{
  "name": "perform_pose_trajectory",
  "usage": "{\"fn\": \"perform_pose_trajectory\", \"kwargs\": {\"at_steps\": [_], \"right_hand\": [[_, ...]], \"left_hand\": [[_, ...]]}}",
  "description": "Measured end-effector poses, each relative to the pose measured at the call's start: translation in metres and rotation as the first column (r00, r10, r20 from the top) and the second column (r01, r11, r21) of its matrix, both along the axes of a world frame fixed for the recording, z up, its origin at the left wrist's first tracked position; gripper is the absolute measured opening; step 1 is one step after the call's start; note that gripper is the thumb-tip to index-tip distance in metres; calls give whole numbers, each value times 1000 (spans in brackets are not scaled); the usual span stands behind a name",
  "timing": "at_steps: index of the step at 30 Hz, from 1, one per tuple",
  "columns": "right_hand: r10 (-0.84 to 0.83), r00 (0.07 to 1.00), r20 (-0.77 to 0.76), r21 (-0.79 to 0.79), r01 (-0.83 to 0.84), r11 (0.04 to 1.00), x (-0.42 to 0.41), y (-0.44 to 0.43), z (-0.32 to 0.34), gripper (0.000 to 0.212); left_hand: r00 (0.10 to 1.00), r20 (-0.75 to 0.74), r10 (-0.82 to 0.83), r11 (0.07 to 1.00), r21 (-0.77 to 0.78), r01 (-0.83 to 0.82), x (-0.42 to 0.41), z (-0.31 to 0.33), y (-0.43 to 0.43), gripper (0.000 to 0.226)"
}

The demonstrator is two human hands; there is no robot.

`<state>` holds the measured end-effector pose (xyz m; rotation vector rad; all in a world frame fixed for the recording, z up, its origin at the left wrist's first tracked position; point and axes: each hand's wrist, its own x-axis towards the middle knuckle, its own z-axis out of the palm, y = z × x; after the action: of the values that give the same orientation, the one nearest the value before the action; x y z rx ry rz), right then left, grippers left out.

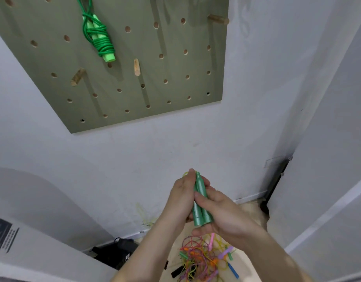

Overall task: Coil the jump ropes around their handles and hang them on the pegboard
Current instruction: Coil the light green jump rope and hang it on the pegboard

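Currently held: two green handles (202, 202), side by side and upright, below the pegboard (173, 66), in front of the wall (257, 98).
Left hand (180, 198): my fingers curl round the handles from their left side.
Right hand (224, 218): my thumb lies across the handles; my fingers cup their lower ends.
Hung: a green jump rope (98, 37), coiled round its own handles, at the pegboard's upper left.
Pegs: three wooden pegs (136, 67) stick out of the pegboard.
Pile: tangled coloured jump ropes (202, 259) on the floor (250, 212), well below the pegboard.
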<state>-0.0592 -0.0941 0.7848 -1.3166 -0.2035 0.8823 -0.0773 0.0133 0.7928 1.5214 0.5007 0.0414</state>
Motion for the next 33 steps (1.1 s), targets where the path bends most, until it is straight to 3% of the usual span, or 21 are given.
{"fn": "perform_pose_trajectory", "kwargs": {"at_steps": [2,6,12,17,19,21,23,24,26,27,30,33], "right_hand": [[28,997,-77,57,-23,998,1,-3,1,25],[134,975,-179,201,-97,975,2,-7,3,21],[240,919,-311,324,-135,936,6,-10,-5,7],[199,939,-280,202,-145,969,7,-6,-7,19],[186,947,-261,180,-141,974,8,-7,-8,21],[211,939,-271,224,-152,963,11,-11,-9,25],[250,922,-296,301,-159,940,15,-16,-8,28],[276,910,-310,343,-163,925,17,-19,-7,28],[344,882,-322,427,-189,884,20,-22,-4,25],[383,868,-317,466,-208,860,22,-23,-3,23],[457,837,-301,557,-235,796,24,-24,0,18],[447,845,-294,597,-203,776,24,-24,-3,16]], "left_hand": [[997,23,-79,997,17,79,-4,0,6,49],[977,144,-155,978,-121,173,-6,3,13,39],[965,220,-140,990,-2,144,-1,5,12,33],[969,174,-178,980,-57,190,0,3,14,35],[967,102,-232,972,71,226,-1,8,18,42],[959,25,-283,906,334,259,-3,16,23,53],[981,47,-191,794,595,126,-5,24,31,61],[986,131,-104,755,656,-7,-5,28,35,57],[941,335,-49,821,550,-153,1,31,40,35],[923,373,-93,888,450,-93,6,32,40,25],[908,318,-272,953,217,209,17,28,28,34],[936,301,-182,971,-94,220,20,19,20,40]]}}
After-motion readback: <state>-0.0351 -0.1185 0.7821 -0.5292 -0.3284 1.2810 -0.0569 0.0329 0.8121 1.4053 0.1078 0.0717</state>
